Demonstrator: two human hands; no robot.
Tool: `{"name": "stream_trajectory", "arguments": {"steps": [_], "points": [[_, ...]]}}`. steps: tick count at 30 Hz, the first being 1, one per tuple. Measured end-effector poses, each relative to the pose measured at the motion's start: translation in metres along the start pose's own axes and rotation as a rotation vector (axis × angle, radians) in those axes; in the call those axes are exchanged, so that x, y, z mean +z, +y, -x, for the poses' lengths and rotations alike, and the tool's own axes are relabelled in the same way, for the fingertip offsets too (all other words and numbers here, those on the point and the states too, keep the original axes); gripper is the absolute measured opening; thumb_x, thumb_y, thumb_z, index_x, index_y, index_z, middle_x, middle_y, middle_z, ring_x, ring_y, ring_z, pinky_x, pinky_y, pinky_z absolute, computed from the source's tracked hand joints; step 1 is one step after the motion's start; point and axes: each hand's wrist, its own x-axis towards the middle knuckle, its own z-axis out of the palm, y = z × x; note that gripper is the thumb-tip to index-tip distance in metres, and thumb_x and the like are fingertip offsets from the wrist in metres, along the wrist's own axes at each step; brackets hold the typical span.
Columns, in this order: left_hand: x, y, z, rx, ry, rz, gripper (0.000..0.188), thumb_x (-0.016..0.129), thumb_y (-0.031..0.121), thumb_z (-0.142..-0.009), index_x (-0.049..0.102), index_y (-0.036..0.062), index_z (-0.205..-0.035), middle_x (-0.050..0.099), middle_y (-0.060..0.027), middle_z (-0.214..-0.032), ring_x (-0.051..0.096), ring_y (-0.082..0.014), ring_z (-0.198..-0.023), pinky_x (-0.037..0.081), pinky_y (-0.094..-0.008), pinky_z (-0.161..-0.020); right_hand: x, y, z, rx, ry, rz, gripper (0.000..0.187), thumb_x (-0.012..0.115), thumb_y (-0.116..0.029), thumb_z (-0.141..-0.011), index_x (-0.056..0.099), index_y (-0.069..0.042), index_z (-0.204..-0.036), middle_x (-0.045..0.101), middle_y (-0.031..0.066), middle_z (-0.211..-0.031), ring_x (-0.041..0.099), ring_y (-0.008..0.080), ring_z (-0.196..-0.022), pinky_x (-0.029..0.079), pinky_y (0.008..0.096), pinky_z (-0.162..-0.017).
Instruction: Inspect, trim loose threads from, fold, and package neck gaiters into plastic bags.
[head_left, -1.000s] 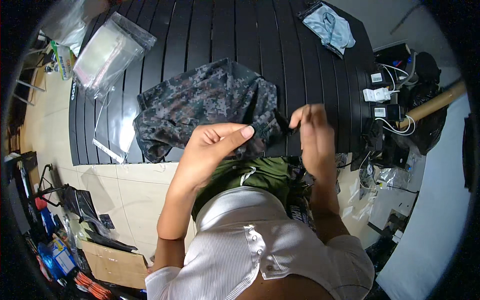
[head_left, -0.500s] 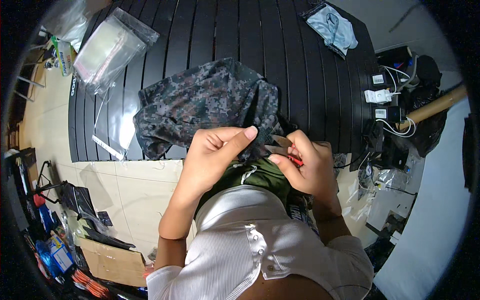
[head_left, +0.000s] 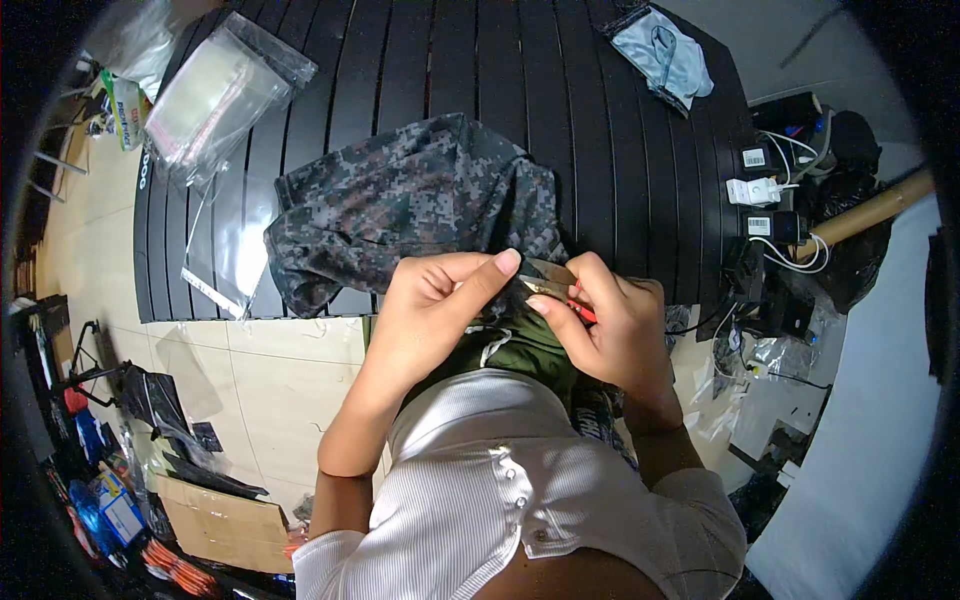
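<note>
A dark digital-camouflage garment (head_left: 400, 200) lies bunched on the black slatted table, its near end hanging toward my lap. My left hand (head_left: 425, 310) is closed, thumb and forefinger pinching this garment's edge. In my right hand (head_left: 615, 325) is a pair of small red-handled thread snips (head_left: 584, 312), held between thumb and fingers. Their metal blades point left, apart from each other, right beside my left thumb tip. Whether any thread or cloth lies between the blades is too small to tell.
Clear plastic bags (head_left: 215, 100) lie at the table's far left, and a folded light-blue denim piece (head_left: 662, 55) at the far right. Chargers with white cables (head_left: 765, 190) line the right edge. A cardboard box (head_left: 225, 525) stands on the floor at lower left.
My right hand has moved slightly left and up, bringing the snips' blades up to my left thumb tip. The blades look closer together. My left hand has barely shifted, still pinching the garment.
</note>
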Motion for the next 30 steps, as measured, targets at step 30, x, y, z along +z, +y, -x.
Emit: {"name": "stream_trajectory", "arguments": {"steps": [30], "points": [[0.002,0.004,-0.002,-0.085,0.035,0.148,0.022,0.059,0.022,-0.086,0.062,0.0035,-0.073,0.047,0.0085,-0.060,0.036,0.0011,-0.053,0.028,-0.0167,-0.047,-0.006,0.002,0.006,0.139,0.045,-0.057,0.027,0.070,-0.020,-0.071,0.050,-0.002,-0.075,0.049,0.0066,-0.053,0.052,0.0156,-0.046,0.040,0.0243,-0.046]]}}
